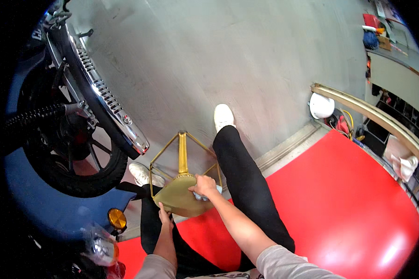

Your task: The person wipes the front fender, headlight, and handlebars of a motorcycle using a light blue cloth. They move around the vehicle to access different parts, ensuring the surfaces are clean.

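Note:
A gold-coloured metal frame, apparently a small stool or chair (183, 153), stands tilted between my knees, with an olive-gold panel (181, 198) facing me. My left hand (164, 217) grips the panel's lower left edge. Bunched under my right hand (205, 185) is a pale blue cloth (218, 190), pressed against the panel's right side. Part of the cloth is hidden by the fingers. Thin gold bars spread from the frame towards the floor, and my white shoes (224, 117) rest to either side of it.
Close on the left stands a motorcycle with a rear wheel (115, 178), chrome exhaust (106, 94) and amber indicator (117, 218). A red mat or seat surface (335, 195) lies beneath and right of me. Beyond it are a wooden rail (366, 106), a white helmet-like object (322, 105) and a cluttered shelf (401, 62).

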Motion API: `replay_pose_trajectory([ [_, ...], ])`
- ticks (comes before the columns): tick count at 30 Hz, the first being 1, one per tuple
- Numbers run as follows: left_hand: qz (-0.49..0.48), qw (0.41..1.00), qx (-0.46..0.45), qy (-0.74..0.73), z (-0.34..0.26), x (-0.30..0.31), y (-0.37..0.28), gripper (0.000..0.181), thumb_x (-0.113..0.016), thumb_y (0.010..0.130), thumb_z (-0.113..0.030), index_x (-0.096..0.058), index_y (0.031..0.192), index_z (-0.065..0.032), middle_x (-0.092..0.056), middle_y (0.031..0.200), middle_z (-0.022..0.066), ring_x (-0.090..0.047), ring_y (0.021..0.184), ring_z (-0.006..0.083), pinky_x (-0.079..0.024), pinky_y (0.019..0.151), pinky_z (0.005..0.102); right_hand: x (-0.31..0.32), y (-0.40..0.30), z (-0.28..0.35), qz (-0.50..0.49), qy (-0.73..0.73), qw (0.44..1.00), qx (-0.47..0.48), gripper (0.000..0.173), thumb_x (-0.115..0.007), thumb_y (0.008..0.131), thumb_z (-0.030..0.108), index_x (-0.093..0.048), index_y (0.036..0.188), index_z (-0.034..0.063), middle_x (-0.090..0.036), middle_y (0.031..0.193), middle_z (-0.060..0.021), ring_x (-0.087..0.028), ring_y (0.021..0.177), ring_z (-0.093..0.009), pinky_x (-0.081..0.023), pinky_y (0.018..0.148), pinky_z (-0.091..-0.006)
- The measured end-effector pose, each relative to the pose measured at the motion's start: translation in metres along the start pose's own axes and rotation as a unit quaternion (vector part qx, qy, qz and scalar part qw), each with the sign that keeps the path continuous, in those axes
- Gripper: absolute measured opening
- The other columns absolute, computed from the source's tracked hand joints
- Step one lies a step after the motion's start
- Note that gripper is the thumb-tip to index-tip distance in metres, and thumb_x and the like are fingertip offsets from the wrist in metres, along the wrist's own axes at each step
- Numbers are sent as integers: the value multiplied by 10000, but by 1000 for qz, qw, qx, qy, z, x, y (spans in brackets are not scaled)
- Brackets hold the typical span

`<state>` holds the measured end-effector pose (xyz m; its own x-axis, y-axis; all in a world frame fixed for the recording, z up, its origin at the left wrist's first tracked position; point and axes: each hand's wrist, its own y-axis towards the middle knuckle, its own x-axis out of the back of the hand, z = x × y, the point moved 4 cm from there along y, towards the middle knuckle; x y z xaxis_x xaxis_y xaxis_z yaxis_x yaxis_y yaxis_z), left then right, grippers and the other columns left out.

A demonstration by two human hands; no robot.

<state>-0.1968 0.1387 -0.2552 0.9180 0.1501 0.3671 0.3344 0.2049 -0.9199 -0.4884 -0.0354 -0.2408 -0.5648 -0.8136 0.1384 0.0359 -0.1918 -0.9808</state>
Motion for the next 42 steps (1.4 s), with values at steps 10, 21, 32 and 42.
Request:
replay_pose_trajectory([
  [10,118,992,23,-44,-20,-22,-63,1010,-419,800,-819,-151,1559,-210,-165,1612,76,-169,1483,234,-182,1113,596,22,-67,50,-40,0,994,102,465,-733,798,452,-695,1033,53,-705,1028,-188,-681,992,-330,-537,864,-438],
  [21,113,976,-70,-172,-89,-50,8,912,-204,877,-814,-286,1530,-184,-296,1569,66,-286,1422,301,-236,1147,460,80,-54,14,-13,48,995,85,495,-727,798,435,-661,1076,32,-680,1066,-223,-646,1041,-373,-505,895,-473],
  [32,202,957,-32,-207,-81,-85,-75,916,-139,889,-806,-268,1531,-165,-291,1574,41,-276,1434,263,-287,1132,409,194,-105,74,-113,-8,992,52,554,-756,761,491,-679,1061,31,-713,989,-167,-691,952,-324,-544,836,-433],
  [42,211,955,-34,-207,-128,-214,-173,873,-217,903,-778,-279,1510,-153,-288,1558,66,-315,1405,287,-291,1125,489,323,-126,15,-177,-21,982,68,484,-780,720,446,-723,989,47,-722,966,-157,-700,930,-311,-556,811,-425],
])
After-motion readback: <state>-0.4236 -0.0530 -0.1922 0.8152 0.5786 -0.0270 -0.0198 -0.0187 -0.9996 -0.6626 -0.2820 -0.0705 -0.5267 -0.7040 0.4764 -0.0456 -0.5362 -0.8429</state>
